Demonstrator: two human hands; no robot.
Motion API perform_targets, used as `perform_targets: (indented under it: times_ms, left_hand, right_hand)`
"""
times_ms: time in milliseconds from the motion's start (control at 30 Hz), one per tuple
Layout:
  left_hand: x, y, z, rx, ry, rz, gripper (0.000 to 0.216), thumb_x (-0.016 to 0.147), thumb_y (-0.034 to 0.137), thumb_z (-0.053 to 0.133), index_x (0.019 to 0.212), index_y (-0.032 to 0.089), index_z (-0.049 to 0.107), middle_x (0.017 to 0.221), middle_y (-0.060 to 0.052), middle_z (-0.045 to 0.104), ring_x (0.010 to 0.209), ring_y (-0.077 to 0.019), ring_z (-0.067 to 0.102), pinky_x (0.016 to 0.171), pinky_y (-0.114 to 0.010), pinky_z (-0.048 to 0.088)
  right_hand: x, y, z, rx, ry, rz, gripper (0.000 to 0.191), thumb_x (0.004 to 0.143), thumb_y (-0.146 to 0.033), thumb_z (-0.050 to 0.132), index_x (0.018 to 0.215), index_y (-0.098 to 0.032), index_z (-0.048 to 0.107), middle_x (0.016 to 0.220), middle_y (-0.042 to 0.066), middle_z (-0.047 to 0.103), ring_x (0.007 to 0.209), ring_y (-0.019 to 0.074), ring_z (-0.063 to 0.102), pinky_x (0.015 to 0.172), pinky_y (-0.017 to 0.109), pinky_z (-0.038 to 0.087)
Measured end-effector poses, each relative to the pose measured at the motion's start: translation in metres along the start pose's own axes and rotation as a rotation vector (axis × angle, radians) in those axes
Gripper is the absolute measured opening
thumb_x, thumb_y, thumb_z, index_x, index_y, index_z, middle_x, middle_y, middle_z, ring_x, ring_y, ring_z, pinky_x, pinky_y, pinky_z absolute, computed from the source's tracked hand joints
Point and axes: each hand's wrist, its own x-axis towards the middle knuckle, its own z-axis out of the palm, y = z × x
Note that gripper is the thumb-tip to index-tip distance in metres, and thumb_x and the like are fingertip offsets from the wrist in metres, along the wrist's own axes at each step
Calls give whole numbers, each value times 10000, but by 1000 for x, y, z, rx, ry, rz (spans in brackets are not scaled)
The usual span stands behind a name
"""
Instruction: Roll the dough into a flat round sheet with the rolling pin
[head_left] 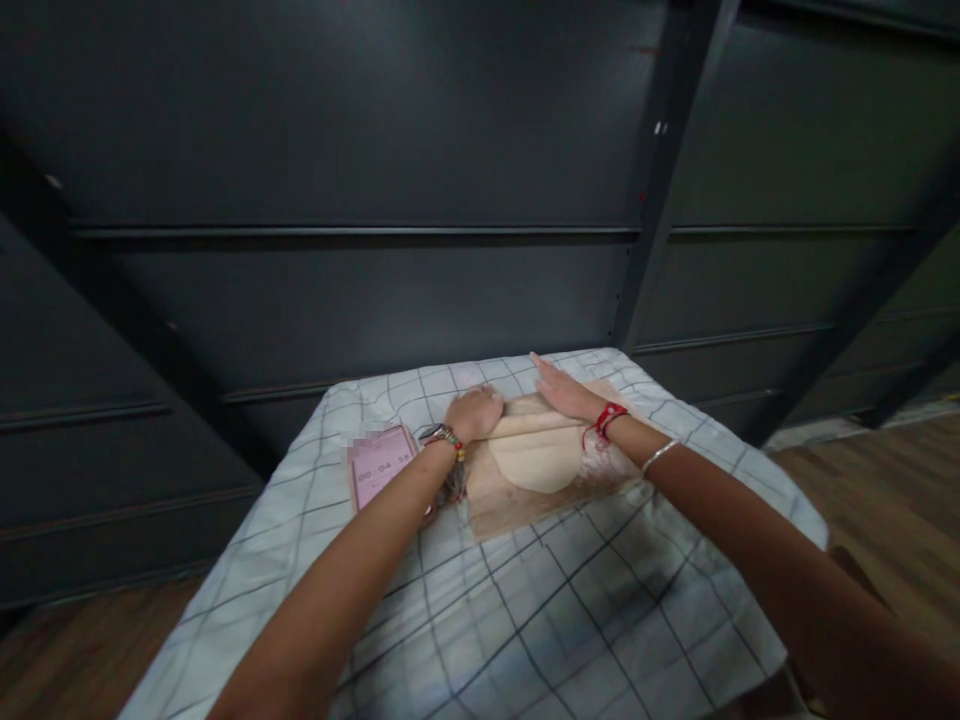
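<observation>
A flat round of pale dough (536, 460) lies on a wooden board (517, 505) on a table covered with a checked cloth (570, 600). A wooden rolling pin (532, 418) rests across the far edge of the dough. My left hand (472, 412) is curled over the pin's left end. My right hand (564, 392) lies flat with its fingers stretched out on the pin's right part. Both wrists wear bracelets.
A pink phone (381, 464) showing a timer lies on the cloth left of the board, close to my left forearm. Dark metal shelving (420, 200) stands right behind the table. Wooden floor (892, 500) shows at the right.
</observation>
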Motion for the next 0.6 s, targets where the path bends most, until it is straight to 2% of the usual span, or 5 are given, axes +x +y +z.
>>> perform_targets:
  times_ms: [100,233,333,467,600]
  left_hand:
    - [-13,4,-1,12,-51,26,391,925,268,307,1156,126,588,1138,-142,646,1024,-259,610,860,-347,449]
    - [-35,8,8,63,-44,88,503,944,287,215,1392,146,395,1402,-117,465,1267,-251,442,1028,-415,336]
    - [-23,5,13,83,-13,-2,549,947,296,176,1448,115,306,1469,-130,369,1362,-256,308,1088,-466,239]
    - [8,-2,15,28,-1,-112,569,944,305,160,1459,93,275,1475,-143,352,1357,-276,314,1070,-508,256]
    - [0,2,13,33,-24,-88,558,944,314,181,1449,111,304,1461,-137,379,1348,-275,332,1073,-506,248]
  right_hand:
    - [-18,-4,-3,15,-96,-24,624,921,-359,325,1503,-189,176,1534,56,256,1405,205,217,1164,440,185]
    - [-50,-16,-8,-22,-191,-69,632,918,-385,334,1490,-141,221,1540,85,226,1408,219,206,1165,430,175]
    - [-40,-19,-10,-15,-129,-17,638,910,-355,331,1491,-125,203,1535,99,237,1406,211,213,1165,422,175]
    - [-7,-17,-12,17,-55,51,641,922,-378,325,1504,-174,148,1540,66,239,1407,200,210,1167,421,160]
    - [-16,-21,-13,8,-85,47,651,917,-394,332,1501,-162,161,1538,71,243,1408,205,207,1168,418,155]
